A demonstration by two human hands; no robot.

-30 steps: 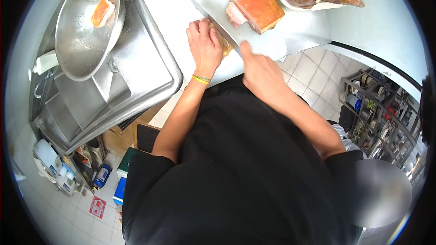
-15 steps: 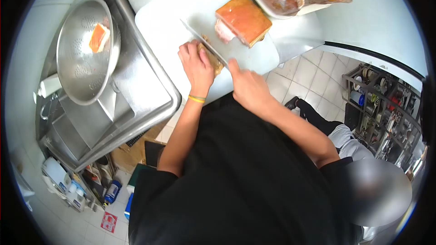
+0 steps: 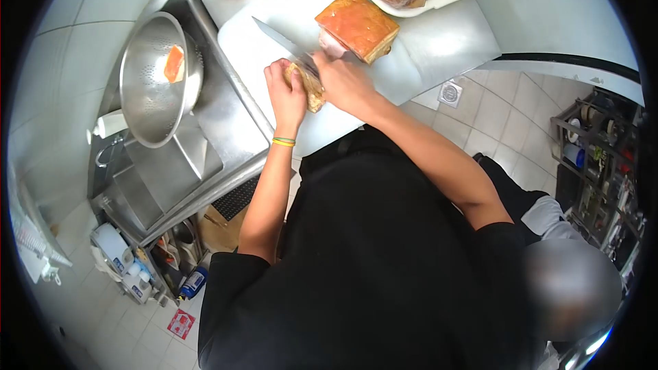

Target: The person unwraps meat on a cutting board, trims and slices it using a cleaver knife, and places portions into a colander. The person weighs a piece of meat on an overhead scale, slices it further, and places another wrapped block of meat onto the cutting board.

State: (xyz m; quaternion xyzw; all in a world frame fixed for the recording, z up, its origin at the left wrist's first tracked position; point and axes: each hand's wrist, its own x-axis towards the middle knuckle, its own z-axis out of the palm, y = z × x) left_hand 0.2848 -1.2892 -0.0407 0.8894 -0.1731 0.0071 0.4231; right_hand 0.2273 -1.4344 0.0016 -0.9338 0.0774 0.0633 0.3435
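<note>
On the white cutting board (image 3: 247, 34), my left hand (image 3: 286, 96) grips a browned piece of meat (image 3: 313, 93), fingers bent over its left side. My right hand (image 3: 345, 83) is closed round the handle of a large knife (image 3: 277, 38). The blade points up and to the left, just beyond the held piece. A larger block of meat with orange-brown skin (image 3: 358, 24) lies farther back on the board, with a pale pink cut part at its lower left, partly behind my right hand.
A steel colander (image 3: 147, 96) with one small piece of meat (image 3: 174, 64) rests over the sink (image 3: 199, 157) at left. A white tray (image 3: 445, 1) of plastic-wrapped meat stands at the back right. Another person (image 3: 548, 218) is at lower right, near a utensil rack (image 3: 582, 164).
The knife in my right hand has shifted back and left relative to the held piece, and its handle is now close beside it. My left hand keeps its grip. The whole view has shifted.
</note>
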